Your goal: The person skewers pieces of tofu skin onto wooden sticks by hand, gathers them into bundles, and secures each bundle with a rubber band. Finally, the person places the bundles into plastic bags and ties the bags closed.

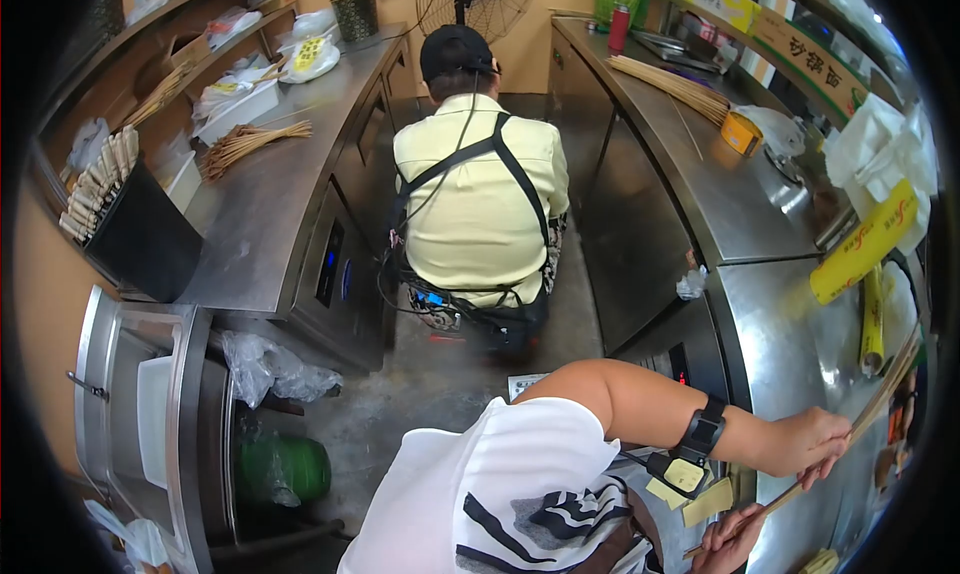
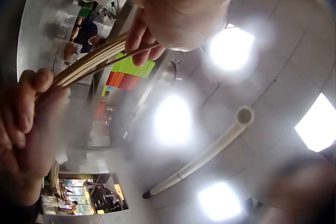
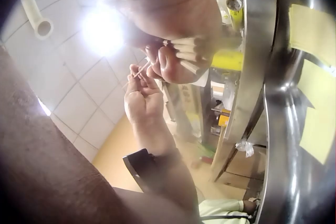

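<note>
Thin wooden skewers run between the two hands in the left wrist view. My left hand pinches skewers at the right of the head view, over the steel counter, and a bundle slants up beyond it. Lower down, my right hand grips the near end of the skewers. Several blunt skewer ends stick out of the right hand in its wrist view. There the left hand holds a thin stick between its fingertips. The fingers partly hide the skewers.
A steel counter with yellow rolls lies beside the hands; yellow paper notes are at its edge. A person in a pale yellow shirt is low in the aisle, back turned. More skewers lie on the far right counter.
</note>
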Motion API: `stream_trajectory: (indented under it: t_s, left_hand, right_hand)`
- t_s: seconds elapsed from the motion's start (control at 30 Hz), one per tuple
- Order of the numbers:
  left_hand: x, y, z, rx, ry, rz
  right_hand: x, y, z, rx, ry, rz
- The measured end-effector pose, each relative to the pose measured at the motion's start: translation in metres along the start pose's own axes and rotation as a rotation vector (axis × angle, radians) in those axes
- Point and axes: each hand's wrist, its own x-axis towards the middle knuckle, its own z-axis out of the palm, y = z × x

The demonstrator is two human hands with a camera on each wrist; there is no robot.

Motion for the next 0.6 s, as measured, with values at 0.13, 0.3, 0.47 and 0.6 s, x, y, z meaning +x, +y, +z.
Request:
stream_trajectory:
  t_s: [0.13,0.3,0.47,0.6]
  left_hand:
    - [-0.002,0.015,0.001,0.039,-0.001,0.058]
    - [-0.005,0.016,0.008,0.143,-0.105,0.123]
    - [-0.006,0.022,0.011,0.134,-0.111,0.168]
    - [0.004,0.022,0.010,0.172,-0.135,0.227]
  right_hand:
    - [-0.007,-0.002,0.012,-0.022,0.115,0.014]
    - [-0.011,-0.005,0.009,0.000,0.027,-0.006]
    - [-0.016,-0.006,0.014,0.009,0.023,-0.017]
    - [-0.001,-0.001,-0.009,0.201,-0.135,-0.008]
